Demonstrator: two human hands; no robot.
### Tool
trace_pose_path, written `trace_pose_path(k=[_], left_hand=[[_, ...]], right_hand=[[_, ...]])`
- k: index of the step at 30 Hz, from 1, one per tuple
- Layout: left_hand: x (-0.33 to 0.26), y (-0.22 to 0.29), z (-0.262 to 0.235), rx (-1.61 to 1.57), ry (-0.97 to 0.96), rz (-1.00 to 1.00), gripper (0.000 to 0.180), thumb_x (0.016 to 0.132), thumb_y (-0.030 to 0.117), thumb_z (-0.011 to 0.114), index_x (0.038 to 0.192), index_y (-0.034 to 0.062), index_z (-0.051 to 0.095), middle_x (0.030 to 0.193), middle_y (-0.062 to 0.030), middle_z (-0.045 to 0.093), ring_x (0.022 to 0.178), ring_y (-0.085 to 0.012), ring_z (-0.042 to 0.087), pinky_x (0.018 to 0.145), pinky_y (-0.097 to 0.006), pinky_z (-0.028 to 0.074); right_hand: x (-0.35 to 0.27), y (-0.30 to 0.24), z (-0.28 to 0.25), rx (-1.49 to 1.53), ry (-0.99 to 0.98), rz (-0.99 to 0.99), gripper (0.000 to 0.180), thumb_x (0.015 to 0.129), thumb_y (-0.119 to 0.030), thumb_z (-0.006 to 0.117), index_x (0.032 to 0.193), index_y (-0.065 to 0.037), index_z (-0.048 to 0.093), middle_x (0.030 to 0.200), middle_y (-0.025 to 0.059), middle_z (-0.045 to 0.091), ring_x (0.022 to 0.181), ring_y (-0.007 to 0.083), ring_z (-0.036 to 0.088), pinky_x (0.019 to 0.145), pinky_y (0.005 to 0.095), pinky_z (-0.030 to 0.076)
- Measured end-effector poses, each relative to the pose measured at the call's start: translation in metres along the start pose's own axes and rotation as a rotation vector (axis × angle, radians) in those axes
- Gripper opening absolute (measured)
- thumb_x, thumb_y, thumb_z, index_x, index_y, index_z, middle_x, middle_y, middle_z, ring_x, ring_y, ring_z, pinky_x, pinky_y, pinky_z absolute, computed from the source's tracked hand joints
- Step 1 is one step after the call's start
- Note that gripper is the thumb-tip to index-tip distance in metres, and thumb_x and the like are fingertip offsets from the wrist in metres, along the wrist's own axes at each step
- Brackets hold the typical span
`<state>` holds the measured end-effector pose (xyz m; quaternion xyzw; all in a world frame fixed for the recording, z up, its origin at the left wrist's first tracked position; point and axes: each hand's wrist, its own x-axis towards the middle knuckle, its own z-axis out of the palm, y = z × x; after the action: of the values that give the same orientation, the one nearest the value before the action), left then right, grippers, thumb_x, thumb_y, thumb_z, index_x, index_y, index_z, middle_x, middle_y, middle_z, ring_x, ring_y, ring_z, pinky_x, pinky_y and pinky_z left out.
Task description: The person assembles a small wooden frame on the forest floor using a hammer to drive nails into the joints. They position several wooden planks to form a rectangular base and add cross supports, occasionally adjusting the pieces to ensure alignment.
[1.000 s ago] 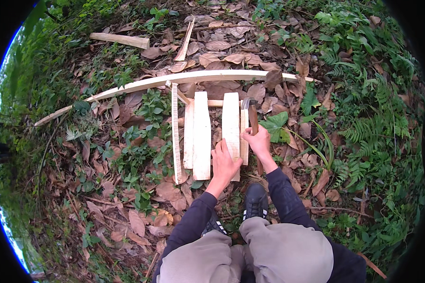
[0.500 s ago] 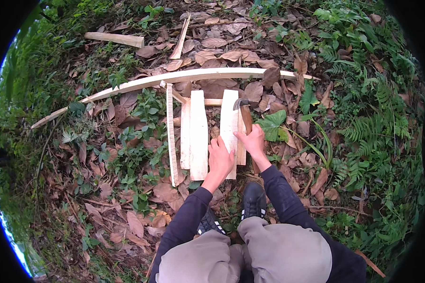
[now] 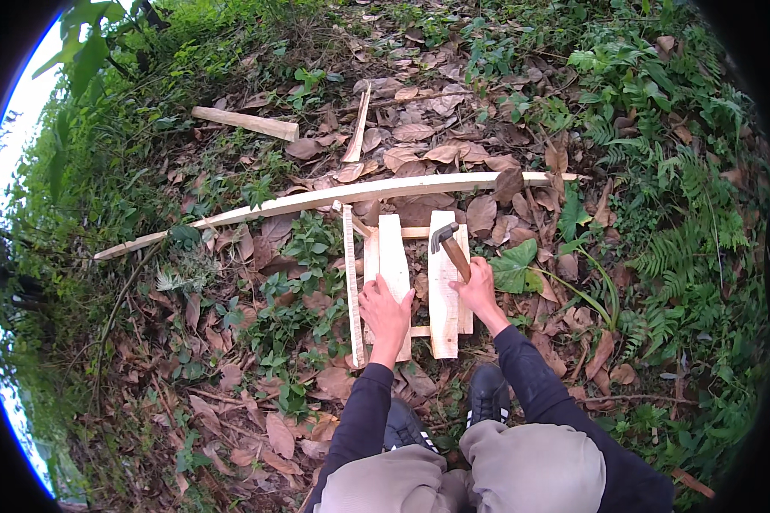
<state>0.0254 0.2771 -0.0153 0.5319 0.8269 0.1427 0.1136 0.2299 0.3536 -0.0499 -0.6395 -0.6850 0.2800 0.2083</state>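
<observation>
Pale split wood is what we have under us: our left hand [image 3: 385,309] lies flat, fingers spread, pressing on the wide pale wooden slat [image 3: 393,265], gripping nothing. Just to its right, our right hand [image 3: 479,289] is wrapped tight around the brown wooden handle of a hammer with a dark metal head [image 3: 447,241], the head hanging over the top of the second pale wooden slat [image 3: 443,295], whether touching it we cannot tell. Left of our left hand stands a thin pale wooden strip [image 3: 351,286], and a short cross batten [image 3: 417,232] peeks between the slats just beyond our fingers. Further out from both hands, a long curved pale pole [image 3: 316,200] runs across the dry brown leaves [image 3: 419,132]. Well beyond our left hand lies a stubby pale wooden block [image 3: 244,123]. Close under our wrists, our black shoes [image 3: 488,393] rest on the litter.
</observation>
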Motion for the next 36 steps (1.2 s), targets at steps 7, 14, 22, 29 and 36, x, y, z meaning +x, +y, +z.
trace_pose_path(k=[7,14,22,29,36], left_hand=[[-0.005,-0.005,-0.002,-0.123,0.027,0.012,0.084,0.087,0.047,0.073,0.145,-0.0027,0.039,0.134,-0.0221,0.047,0.119,-0.0394,0.047,0.096,-0.051,0.043],[-0.011,-0.016,-0.017,-0.136,-0.040,-0.152,0.103,0.073,0.055,0.081,0.141,-0.0091,0.038,0.132,-0.0276,0.046,0.120,-0.0424,0.051,0.102,-0.049,0.043],[-0.001,-0.013,-0.027,-0.121,-0.161,-0.206,0.103,0.059,0.051,0.090,0.129,-0.0094,0.044,0.126,-0.0297,0.050,0.120,-0.0429,0.052,0.100,-0.047,0.047],[-0.014,-0.014,-0.031,-0.214,-0.145,-0.255,0.105,0.060,0.051,0.089,0.128,-0.0125,0.042,0.125,-0.0313,0.050,0.118,-0.0454,0.053,0.101,-0.048,0.046],[-0.028,-0.001,-0.020,-0.416,0.027,-0.033,0.098,0.072,0.049,0.084,0.140,-0.0049,0.039,0.132,-0.0274,0.042,0.124,-0.0442,0.045,0.103,-0.051,0.040]], right_hand=[[-0.001,0.008,-0.010,-0.020,-0.055,-0.004,0.059,0.068,-0.027,0.089,0.108,0.009,0.065,0.125,0.0214,0.055,0.117,0.0385,0.052,0.103,0.0443,0.043],[-0.013,-0.050,0.000,-0.179,-0.016,0.102,0.078,0.067,-0.053,0.087,0.107,0.010,0.064,0.131,0.0235,0.045,0.120,0.0383,0.045,0.102,0.0473,0.043],[-0.015,-0.072,0.007,-0.221,-0.052,0.124,0.065,0.068,-0.038,0.085,0.105,0.010,0.063,0.129,0.0280,0.041,0.119,0.0431,0.043,0.101,0.0501,0.044],[-0.009,-0.078,-0.001,-0.191,-0.060,0.059,0.064,0.066,-0.034,0.085,0.106,0.010,0.063,0.126,0.0272,0.043,0.117,0.0434,0.044,0.101,0.0507,0.044],[-0.026,-0.053,0.010,-0.270,0.017,0.026,0.063,0.076,-0.041,0.083,0.106,0.012,0.066,0.148,0.0317,0.030,0.128,0.0437,0.038,0.106,0.0510,0.037]])
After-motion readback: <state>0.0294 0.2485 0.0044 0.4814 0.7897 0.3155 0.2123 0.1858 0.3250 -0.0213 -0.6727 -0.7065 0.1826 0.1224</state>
